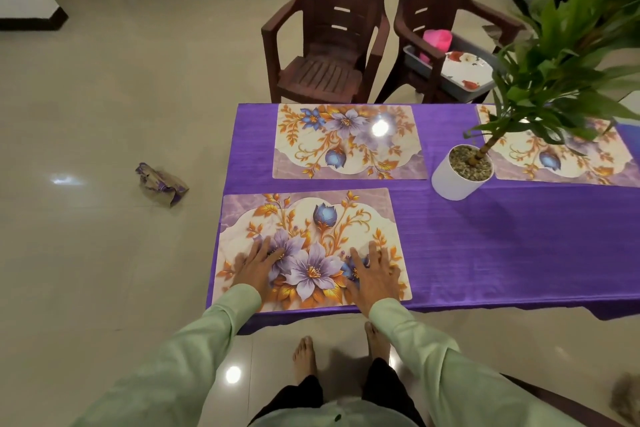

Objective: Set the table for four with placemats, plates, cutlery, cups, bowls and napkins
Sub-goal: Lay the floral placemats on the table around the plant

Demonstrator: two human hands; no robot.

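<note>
So, head view, just the one: both hands are down flat on the nearest placemat, which sits at the near left corner of the purple tabletop. The left hand and right hand rest palm down with fingers straight and a bit spread, pointing away from the person, gripping nothing. Pale green sleeves reach in from below. A second placemat lies just beyond it, and a third placemat is off to the right, partly behind a potted plant. On a chair past the tabletop, a grey tub holds a pink cup and a plate.
</note>
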